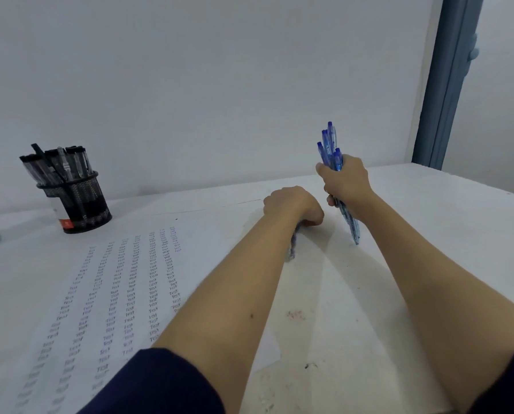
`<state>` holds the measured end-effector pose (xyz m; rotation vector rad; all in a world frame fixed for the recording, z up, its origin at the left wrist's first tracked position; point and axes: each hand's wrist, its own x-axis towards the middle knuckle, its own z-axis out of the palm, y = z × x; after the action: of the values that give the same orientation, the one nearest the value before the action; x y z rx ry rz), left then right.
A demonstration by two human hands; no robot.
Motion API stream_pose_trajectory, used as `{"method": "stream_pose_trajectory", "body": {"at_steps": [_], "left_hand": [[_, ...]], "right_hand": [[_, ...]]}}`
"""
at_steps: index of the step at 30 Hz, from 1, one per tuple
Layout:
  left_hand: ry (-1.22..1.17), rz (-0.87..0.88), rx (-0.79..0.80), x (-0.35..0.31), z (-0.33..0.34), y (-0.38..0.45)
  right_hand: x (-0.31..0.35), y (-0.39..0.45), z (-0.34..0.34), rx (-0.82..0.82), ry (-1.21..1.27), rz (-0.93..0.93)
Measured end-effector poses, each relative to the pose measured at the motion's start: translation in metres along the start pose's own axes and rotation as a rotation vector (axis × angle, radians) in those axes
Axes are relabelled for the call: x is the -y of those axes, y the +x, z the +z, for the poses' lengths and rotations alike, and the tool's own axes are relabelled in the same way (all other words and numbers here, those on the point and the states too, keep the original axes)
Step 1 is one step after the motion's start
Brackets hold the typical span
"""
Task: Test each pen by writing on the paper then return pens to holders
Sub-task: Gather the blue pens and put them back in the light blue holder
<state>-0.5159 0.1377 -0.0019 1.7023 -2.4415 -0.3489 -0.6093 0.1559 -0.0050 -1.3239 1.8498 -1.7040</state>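
Head | right hand (346,179) grips blue pens (330,144) | left hand's (291,204) grip hidden

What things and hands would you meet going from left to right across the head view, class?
Black mesh holder of black pens → white paper sheet covered in rows of "Test" → left hand → right hand gripping a bundle of blue pens → blue door frame.

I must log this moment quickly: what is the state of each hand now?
Left hand: curled on the table, apparently over something blue; cannot tell clearly.
Right hand: grips a bundle of blue pens, tips downward.
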Motion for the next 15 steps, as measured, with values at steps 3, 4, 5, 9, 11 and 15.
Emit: {"method": "stream_pose_trajectory", "body": {"at_steps": [3, 4, 5, 9, 11, 15], "left_hand": [[-0.012, 0.018, -0.05, 0.003, 0.005, -0.003], [-0.001, 0.03, -0.061, 0.005, 0.006, -0.005], [0.001, 0.049, -0.068, 0.007, 0.008, -0.006], [-0.032, 0.084, -0.13, 0.014, 0.012, -0.011], [-0.126, 0.086, -0.184, 0.018, 0.014, -0.012], [-0.564, 0.115, -0.434, 0.023, 0.003, -0.007]], "right_hand": [[0.001, -0.001, 0.0, 0.024, 0.038, -0.004], [0.002, -0.002, 0.0, 0.031, 0.043, -0.003], [0.002, -0.002, 0.001, 0.036, 0.046, 0.0], [0.002, -0.005, 0.003, 0.043, 0.055, 0.005], [0.005, -0.005, 0.002, 0.012, 0.068, -0.002], [0.013, -0.008, 0.004, -0.125, 0.189, -0.059]]}}
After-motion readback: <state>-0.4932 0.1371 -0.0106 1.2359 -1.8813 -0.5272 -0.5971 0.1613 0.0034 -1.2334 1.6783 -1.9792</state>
